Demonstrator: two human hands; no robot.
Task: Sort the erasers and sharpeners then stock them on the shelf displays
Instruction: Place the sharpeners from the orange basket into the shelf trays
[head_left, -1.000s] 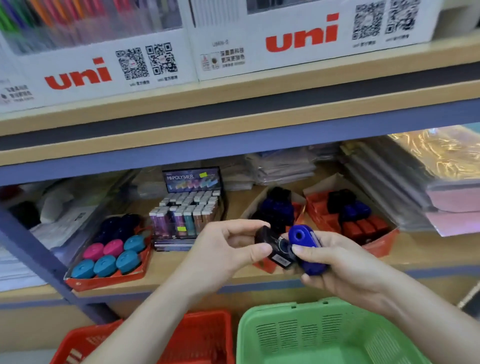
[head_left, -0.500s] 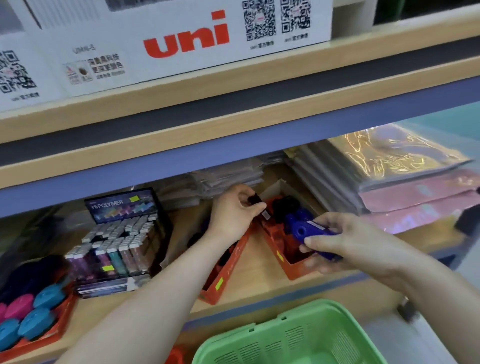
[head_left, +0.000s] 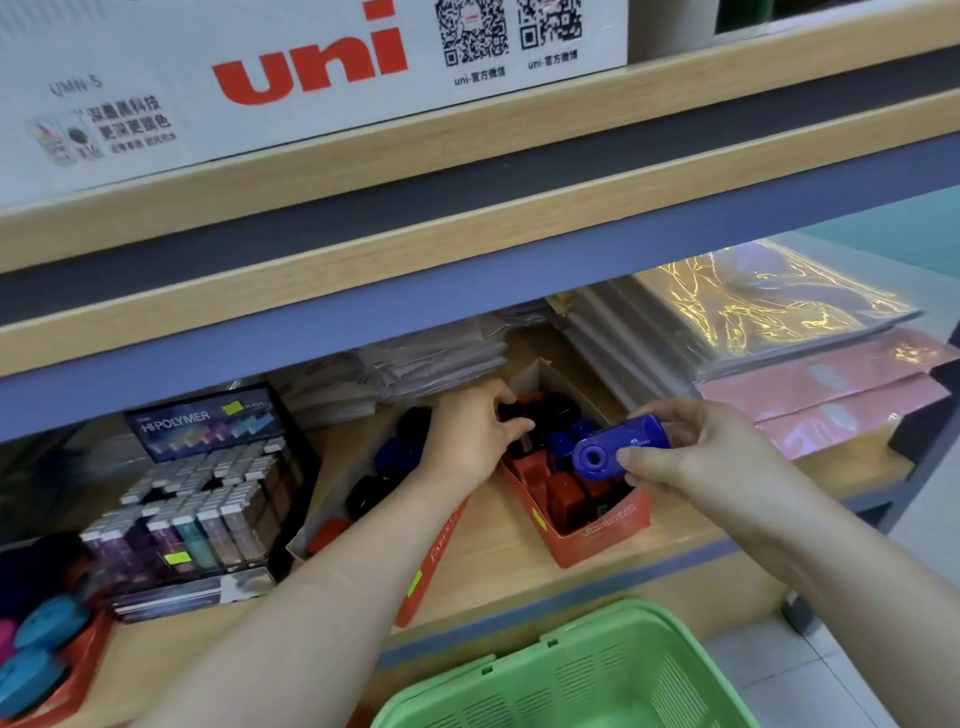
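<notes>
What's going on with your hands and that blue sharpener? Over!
Right hand pinching blue sharpener at red box. Left hand down in same box among dark sharpeners, grip unclear. Nothing else blocking.

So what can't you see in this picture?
Head view, left hand: its own fingers hide whatever it touches inside the orange box.
Head view, green basket: the bottom edge cuts it off, contents unseen.
Head view, blue sharpener in the right hand: its white print is too small to read.
</notes>
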